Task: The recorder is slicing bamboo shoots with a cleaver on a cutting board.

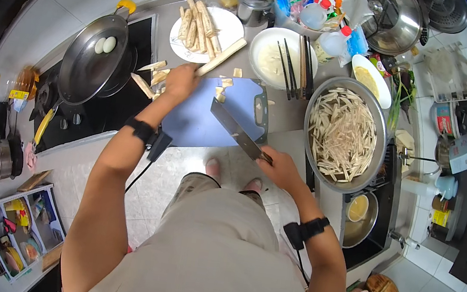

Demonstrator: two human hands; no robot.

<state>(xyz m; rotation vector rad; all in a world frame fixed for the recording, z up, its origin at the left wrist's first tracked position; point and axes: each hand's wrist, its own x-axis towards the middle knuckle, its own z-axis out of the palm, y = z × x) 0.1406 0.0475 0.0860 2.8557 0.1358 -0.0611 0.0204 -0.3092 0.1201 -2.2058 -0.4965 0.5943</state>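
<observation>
My left hand [181, 81] grips the lower end of a long, pale peeled root stick [223, 57], which slants up to the right past the board's far edge. In my right hand [283, 167] is the handle of a cleaver [236, 129]; its blade points up and left over the blue cutting board [206, 119]. Small cut root chunks [222, 90] lie at the board's far side. Several peeled root pieces [143, 85] rest left of my left hand, by the hob. Behind the board, a white plate [235, 23] bears a pile of root sticks [196, 26].
A steel basin [307, 140] full of cut root strips [342, 134] stands right, above the sink [381, 238]. Chopsticks [303, 66] lie across a white bowl [259, 44] of pale mixture. At left, a wok [87, 69] with two white eggs [105, 44] sits on the hob [118, 105].
</observation>
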